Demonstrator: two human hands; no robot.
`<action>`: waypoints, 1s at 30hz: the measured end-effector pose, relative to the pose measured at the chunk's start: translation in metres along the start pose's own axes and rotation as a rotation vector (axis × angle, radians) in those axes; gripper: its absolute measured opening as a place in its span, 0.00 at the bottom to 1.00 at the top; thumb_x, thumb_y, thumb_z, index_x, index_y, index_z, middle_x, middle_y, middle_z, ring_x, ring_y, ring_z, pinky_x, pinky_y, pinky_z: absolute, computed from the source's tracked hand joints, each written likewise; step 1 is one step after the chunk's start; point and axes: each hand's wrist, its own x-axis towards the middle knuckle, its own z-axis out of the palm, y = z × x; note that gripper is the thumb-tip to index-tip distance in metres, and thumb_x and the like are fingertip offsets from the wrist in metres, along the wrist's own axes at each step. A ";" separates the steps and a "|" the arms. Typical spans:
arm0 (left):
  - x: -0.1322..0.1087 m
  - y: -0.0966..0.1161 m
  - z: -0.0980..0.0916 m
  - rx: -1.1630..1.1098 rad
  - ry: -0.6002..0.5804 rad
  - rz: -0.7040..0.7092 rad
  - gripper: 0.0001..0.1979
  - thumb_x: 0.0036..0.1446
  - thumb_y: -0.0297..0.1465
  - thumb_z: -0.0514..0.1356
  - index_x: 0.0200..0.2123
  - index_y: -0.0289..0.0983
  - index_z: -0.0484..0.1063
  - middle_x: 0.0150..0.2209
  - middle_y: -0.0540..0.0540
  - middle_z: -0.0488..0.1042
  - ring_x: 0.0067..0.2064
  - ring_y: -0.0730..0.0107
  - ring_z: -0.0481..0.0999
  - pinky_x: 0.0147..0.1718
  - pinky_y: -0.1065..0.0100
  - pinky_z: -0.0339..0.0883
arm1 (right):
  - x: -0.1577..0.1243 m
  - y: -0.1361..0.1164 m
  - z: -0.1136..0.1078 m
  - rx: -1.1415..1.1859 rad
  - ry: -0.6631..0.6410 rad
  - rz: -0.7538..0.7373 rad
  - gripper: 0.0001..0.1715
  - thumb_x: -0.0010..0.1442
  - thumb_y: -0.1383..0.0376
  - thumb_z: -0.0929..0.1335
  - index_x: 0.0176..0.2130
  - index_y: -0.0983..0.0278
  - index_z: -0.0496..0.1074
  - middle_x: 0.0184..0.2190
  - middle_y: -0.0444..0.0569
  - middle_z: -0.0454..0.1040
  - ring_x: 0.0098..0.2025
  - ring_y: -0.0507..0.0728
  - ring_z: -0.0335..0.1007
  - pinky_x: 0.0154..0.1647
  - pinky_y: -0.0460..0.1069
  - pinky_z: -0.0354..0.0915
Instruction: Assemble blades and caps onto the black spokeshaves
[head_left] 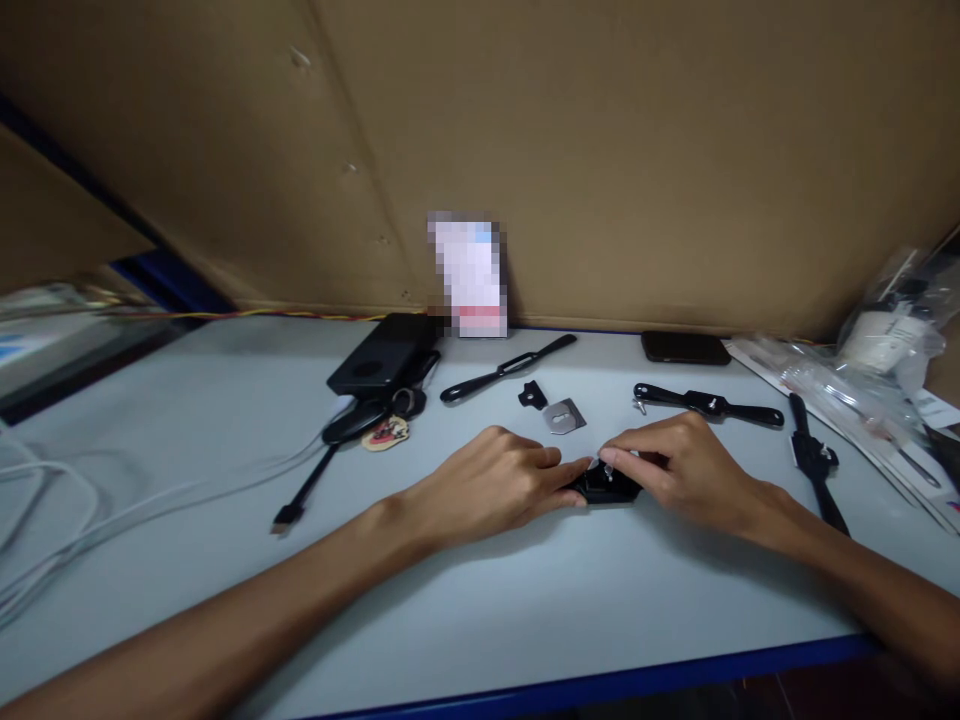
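A black spokeshave [611, 490] lies on the table between my hands. My left hand [502, 475] is closed around its left end. With thumb and finger pinched together, my right hand [682, 465] grips a small silver screw [608, 474] on the middle of the tool; the fingers partly hide it. Just beyond my hands are a loose steel blade [562, 416] and a small black cap plate [532, 395]. A bare spokeshave body [510, 369] lies farther back. Another spokeshave [709, 403] with silver screws sits behind my right hand, and one more [814, 465] to its right.
A black box-shaped device [384, 354] stands at the back left, with a black cable [304, 490] and a key ring tag [386, 433]. A phone with a blurred screen [476, 280] leans on the cardboard wall. A dark phone [685, 348] and plastic bags [847, 395] lie to the right.
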 end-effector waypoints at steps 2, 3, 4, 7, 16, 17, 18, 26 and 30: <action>0.000 0.000 0.000 0.014 -0.017 0.007 0.24 0.76 0.42 0.43 0.54 0.36 0.73 0.23 0.52 0.72 0.22 0.72 0.70 0.20 0.64 0.48 | -0.001 -0.004 0.003 0.053 -0.046 -0.042 0.15 0.69 0.63 0.66 0.39 0.61 0.83 0.26 0.44 0.80 0.24 0.49 0.65 0.29 0.47 0.54; 0.000 0.000 0.000 0.012 -0.024 0.008 0.23 0.76 0.42 0.43 0.54 0.36 0.73 0.23 0.51 0.72 0.22 0.72 0.70 0.20 0.64 0.48 | -0.002 -0.005 0.005 0.049 -0.064 -0.056 0.15 0.69 0.64 0.66 0.40 0.61 0.83 0.27 0.44 0.81 0.25 0.49 0.66 0.29 0.47 0.54; 0.000 0.000 0.000 0.008 -0.026 0.008 0.23 0.76 0.41 0.43 0.54 0.36 0.73 0.24 0.51 0.72 0.23 0.72 0.71 0.21 0.64 0.48 | -0.003 -0.006 0.006 0.031 -0.077 -0.069 0.15 0.69 0.64 0.66 0.40 0.60 0.83 0.28 0.45 0.81 0.25 0.50 0.67 0.29 0.47 0.54; 0.000 0.000 -0.001 -0.002 -0.026 0.001 0.24 0.76 0.41 0.43 0.52 0.37 0.74 0.24 0.51 0.72 0.23 0.72 0.70 0.21 0.65 0.48 | -0.004 -0.007 0.008 -0.025 -0.080 -0.082 0.16 0.69 0.65 0.66 0.39 0.60 0.84 0.25 0.44 0.80 0.23 0.50 0.65 0.28 0.48 0.52; 0.001 0.000 -0.003 -0.031 -0.039 0.002 0.24 0.76 0.42 0.43 0.48 0.36 0.76 0.25 0.51 0.73 0.24 0.72 0.71 0.22 0.66 0.51 | -0.003 -0.007 0.009 0.012 -0.122 -0.007 0.18 0.68 0.64 0.65 0.33 0.62 0.83 0.23 0.44 0.79 0.22 0.49 0.62 0.27 0.48 0.51; 0.001 0.000 -0.003 -0.028 -0.033 0.004 0.24 0.76 0.42 0.43 0.48 0.36 0.76 0.24 0.51 0.73 0.23 0.72 0.70 0.21 0.66 0.50 | -0.003 -0.008 0.009 0.016 -0.126 -0.001 0.18 0.68 0.64 0.65 0.33 0.62 0.83 0.23 0.44 0.78 0.22 0.49 0.61 0.26 0.48 0.50; 0.001 0.000 -0.003 -0.027 -0.030 0.004 0.24 0.75 0.42 0.43 0.48 0.36 0.76 0.24 0.51 0.73 0.23 0.72 0.70 0.21 0.66 0.50 | -0.003 -0.009 0.009 0.028 -0.127 0.004 0.17 0.68 0.65 0.65 0.34 0.62 0.83 0.23 0.44 0.78 0.22 0.49 0.62 0.27 0.48 0.51; -0.001 0.000 -0.001 -0.006 -0.008 0.005 0.24 0.75 0.42 0.44 0.51 0.36 0.76 0.24 0.51 0.73 0.22 0.72 0.70 0.22 0.66 0.51 | 0.003 0.005 -0.024 -0.086 -0.039 0.078 0.13 0.65 0.66 0.67 0.32 0.64 0.80 0.20 0.41 0.70 0.23 0.49 0.56 0.28 0.47 0.50; -0.001 0.000 -0.001 -0.008 -0.002 0.009 0.23 0.75 0.42 0.45 0.51 0.36 0.76 0.25 0.51 0.74 0.22 0.73 0.71 0.21 0.66 0.51 | 0.003 0.011 -0.030 -0.216 -0.186 0.099 0.16 0.63 0.69 0.66 0.24 0.64 0.74 0.16 0.38 0.60 0.21 0.49 0.47 0.26 0.48 0.45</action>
